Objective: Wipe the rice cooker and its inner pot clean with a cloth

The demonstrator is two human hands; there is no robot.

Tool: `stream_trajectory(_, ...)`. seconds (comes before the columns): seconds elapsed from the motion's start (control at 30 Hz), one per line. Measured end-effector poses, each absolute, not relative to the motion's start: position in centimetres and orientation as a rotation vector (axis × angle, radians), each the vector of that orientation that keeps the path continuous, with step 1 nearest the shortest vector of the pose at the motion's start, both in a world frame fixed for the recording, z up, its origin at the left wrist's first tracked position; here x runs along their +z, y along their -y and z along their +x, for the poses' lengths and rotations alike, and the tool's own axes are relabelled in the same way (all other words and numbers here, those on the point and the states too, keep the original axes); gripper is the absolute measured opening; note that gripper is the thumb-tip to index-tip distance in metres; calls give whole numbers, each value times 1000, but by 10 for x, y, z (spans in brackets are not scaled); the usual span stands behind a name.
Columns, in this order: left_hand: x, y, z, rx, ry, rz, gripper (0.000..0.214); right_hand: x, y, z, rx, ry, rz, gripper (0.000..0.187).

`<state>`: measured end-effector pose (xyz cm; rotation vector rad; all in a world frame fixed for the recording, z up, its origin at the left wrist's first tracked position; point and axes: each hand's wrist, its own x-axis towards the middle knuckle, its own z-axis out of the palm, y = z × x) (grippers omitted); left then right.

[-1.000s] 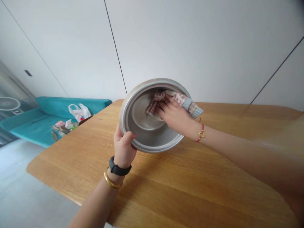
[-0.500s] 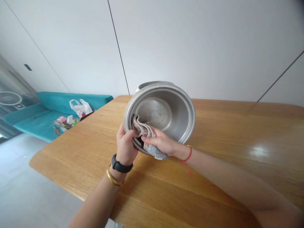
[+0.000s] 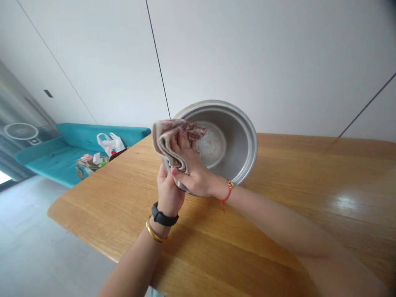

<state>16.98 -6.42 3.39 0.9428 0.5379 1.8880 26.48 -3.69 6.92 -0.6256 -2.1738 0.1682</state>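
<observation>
A grey metal pot [image 3: 238, 140] is tilted above the wooden table, its round mouth facing me. My left hand [image 3: 170, 189] grips its lower left rim, with the fingers partly hidden behind the wall. A folded brown and cream cloth [image 3: 163, 134] lies over the left side of the rim and reaches into the mouth. My right hand [image 3: 193, 169] holds this cloth against the rim, fingers pointing up along it and thumb close to my left hand. Dull marks show on the pot's round bottom.
The wooden table [image 3: 293, 177] stretches out under my arms and up to a white panelled wall [image 3: 247, 49]. Left of it, a teal sofa [image 3: 77, 140] carries a white plastic bag [image 3: 113, 144] and several small items.
My right hand and the cloth have moved up and left, from the pot's lower rim to its left side. The pot has turned slightly; my left hand keeps its grip.
</observation>
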Motion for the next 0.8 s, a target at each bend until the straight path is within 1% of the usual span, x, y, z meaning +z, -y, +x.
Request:
stream_trajectory(0.1, 34, 62, 172, 1880, -587, 885, 31, 92, 31, 271, -343, 2346, -732, 67)
stream_trajectory(0.17, 33, 61, 172, 1864, -630, 851, 28, 103, 24, 278, -571, 2394, -735, 64)
stream_trajectory(0.27, 32, 62, 170, 1827, -687, 837, 32, 112, 9, 295, -766, 2347, -781, 61)
stream_trajectory(0.37, 32, 64, 168, 1786, -728, 828, 33, 113, -9, 318, -831, 2207, -959, 60)
stream_trajectory(0.43, 32, 64, 167, 1803, -750, 853, 29, 109, -21, 333, -787, 2096, -1102, 62)
stream_trajectory(0.53, 32, 64, 163, 1913, -767, 931, 27, 95, -34, 353, -573, 1886, -1229, 66)
stream_trajectory(0.67, 30, 63, 154, 2077, -794, 1065, 27, 67, -37, 365, -120, 1589, -1075, 67)
stream_trajectory(0.8, 34, 68, 150, 2179, -827, 1051, 22, 44, -11, 357, 323, 1304, -954, 71)
